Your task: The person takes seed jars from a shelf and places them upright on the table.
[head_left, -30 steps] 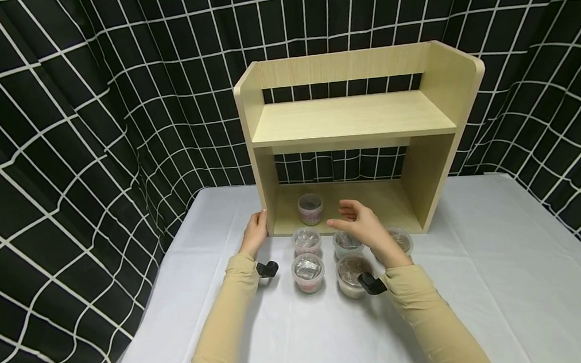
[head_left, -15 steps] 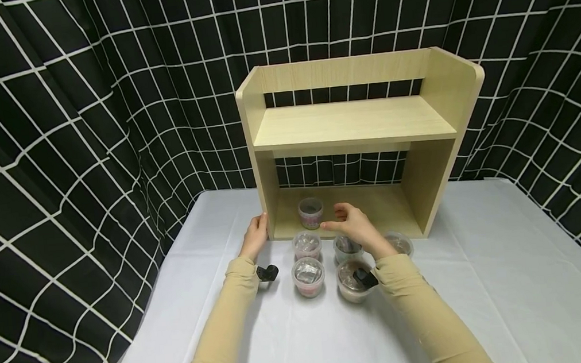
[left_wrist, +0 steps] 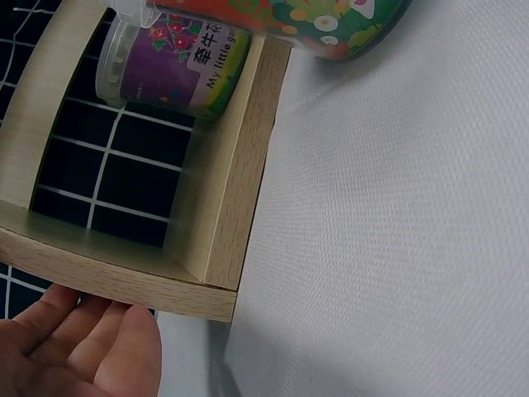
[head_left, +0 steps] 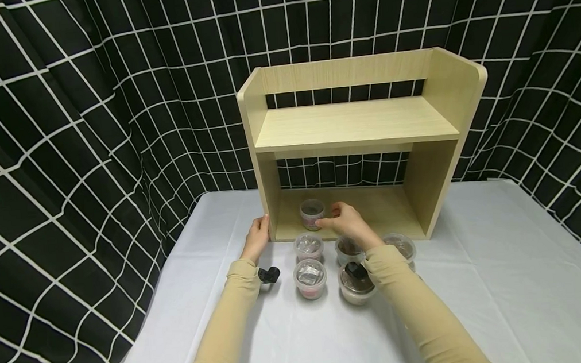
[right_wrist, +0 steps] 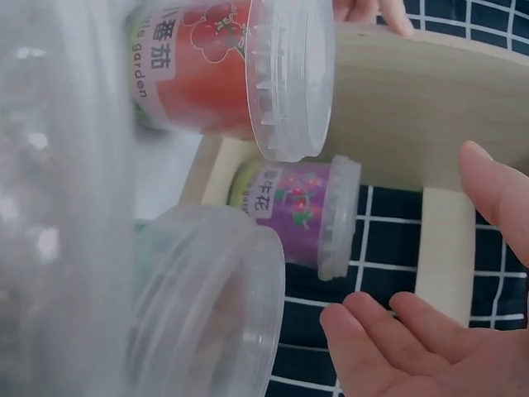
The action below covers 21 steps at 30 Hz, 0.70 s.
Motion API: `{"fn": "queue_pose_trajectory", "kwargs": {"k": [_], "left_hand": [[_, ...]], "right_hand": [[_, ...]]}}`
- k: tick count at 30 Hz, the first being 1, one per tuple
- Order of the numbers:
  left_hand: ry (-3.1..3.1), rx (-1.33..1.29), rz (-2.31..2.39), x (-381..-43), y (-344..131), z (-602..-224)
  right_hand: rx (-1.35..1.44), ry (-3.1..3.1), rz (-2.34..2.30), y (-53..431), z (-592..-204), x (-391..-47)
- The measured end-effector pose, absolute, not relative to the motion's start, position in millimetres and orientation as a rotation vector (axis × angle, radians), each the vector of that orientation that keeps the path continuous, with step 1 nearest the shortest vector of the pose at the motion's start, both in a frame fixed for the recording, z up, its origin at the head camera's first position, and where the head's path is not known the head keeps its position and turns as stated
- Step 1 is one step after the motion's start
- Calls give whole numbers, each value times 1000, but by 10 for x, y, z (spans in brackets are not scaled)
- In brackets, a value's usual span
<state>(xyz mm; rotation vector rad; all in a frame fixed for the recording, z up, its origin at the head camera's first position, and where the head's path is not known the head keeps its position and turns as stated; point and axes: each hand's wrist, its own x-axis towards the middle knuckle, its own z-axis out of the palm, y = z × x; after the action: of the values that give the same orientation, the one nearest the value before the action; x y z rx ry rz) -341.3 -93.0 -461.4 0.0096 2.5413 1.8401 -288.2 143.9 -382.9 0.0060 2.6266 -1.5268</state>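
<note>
My left hand (head_left: 257, 237) touches the outer face of the shelf unit's left side panel (left_wrist: 124, 277), fingers loosely bent against the wood. A small plastic cup with a purple flower label (right_wrist: 293, 207) stands upright on the lower shelf. My right hand (head_left: 347, 224) is just right of this cup, thumb and fingers spread around a gap; in the head view the thumb overlaps the cup's side. Nothing is between those fingers. A red-labelled cup with tomatoes printed on it (right_wrist: 207, 70) shows close by in the right wrist view.
The pale wooden shelf unit (head_left: 355, 121) stands on a white-covered table (head_left: 491, 279). Several clear-lidded cups stand before it, among them a front-left cup (head_left: 310, 279), a front-right cup (head_left: 356, 292) and one beside my right wrist (head_left: 401, 245). A black gridded curtain (head_left: 197, 68) hangs behind.
My right hand has moved left and closer to the purple-labelled cup on the lower shelf. The left hand stays at the side panel. The head view has tilted slightly.
</note>
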Motion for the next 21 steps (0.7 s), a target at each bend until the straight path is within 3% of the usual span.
{"fn": "queue_pose_trajectory", "kwargs": {"k": [21], "left_hand": [[2599, -23, 1813, -3403, -916, -4612]], "right_hand": [[-22, 2692, -1440, 1266, -3911, -3123]]}}
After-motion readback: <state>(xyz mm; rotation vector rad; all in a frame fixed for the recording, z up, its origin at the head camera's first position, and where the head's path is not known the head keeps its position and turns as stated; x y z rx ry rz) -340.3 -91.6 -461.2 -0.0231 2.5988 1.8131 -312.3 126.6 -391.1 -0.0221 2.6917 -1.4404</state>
